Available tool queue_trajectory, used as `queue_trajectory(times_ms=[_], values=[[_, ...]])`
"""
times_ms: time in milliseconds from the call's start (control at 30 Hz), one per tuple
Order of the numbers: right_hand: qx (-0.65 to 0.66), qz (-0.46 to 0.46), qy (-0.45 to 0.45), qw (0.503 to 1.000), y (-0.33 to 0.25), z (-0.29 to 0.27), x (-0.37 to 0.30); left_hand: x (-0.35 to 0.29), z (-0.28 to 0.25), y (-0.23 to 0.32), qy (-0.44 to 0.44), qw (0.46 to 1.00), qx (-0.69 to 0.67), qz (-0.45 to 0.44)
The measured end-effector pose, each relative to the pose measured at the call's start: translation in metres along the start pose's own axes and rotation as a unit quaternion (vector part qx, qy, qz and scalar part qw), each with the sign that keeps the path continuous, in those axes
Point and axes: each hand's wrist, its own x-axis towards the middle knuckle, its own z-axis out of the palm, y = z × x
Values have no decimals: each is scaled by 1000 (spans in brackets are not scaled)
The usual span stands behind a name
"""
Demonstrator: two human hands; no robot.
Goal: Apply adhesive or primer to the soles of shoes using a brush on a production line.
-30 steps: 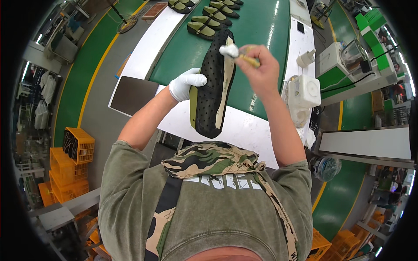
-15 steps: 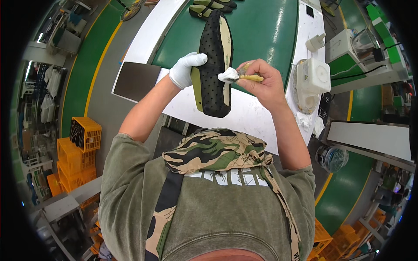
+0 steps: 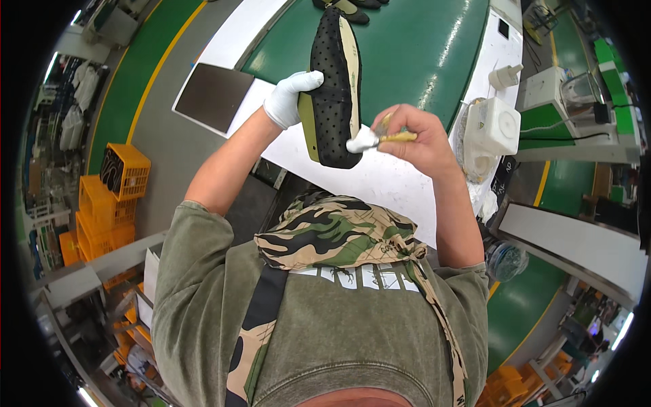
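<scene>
My left hand (image 3: 288, 102), in a white glove, is closed around the middle of a shoe upper (image 3: 331, 91) with black dotted lining and an olive-green side. The upper is held upright over the white table edge, and a pale strip runs along its right side. My bare right hand (image 3: 427, 142) pinches the yellow handle of a brush (image 3: 363, 140). The brush's white-coated head is at the lower right edge of the upper, by its near end. Whether the bristles touch it is hard to tell because of blur.
A green belt (image 3: 380, 64) runs away from me, with olive and black shoes (image 3: 349, 12) at its far end. On the right ledge stand a white square container (image 3: 494, 127), a small white bottle (image 3: 505, 76) and a phone (image 3: 503, 28). A dark board (image 3: 213, 96) lies left.
The brush has moved down along the pale strip to the near end of the upper. My left hand keeps its hold. The whole view has shifted slightly.
</scene>
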Motion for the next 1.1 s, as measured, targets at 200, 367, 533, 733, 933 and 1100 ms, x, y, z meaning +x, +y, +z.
queue_trajectory(times_ms=[200,367,533,733,933,1100], values=[[5,19,-37,999,8,-7,7,-20,-9,-18,40,998,0,46],[6,9,-22,1000,15,14,21,-36,-19,-27,28,997,-39,69],[40,-9,-14,999,16,41,36,-59,-40,-39,34,991,-90,88],[29,-30,17,999,20,88,73,-116,-52,-34,54,985,-85,137],[149,16,76,986,40,126,102,-224,-63,-21,178,947,-67,259],[248,114,20,962,81,164,122,-344,-94,-33,292,840,-156,431]])
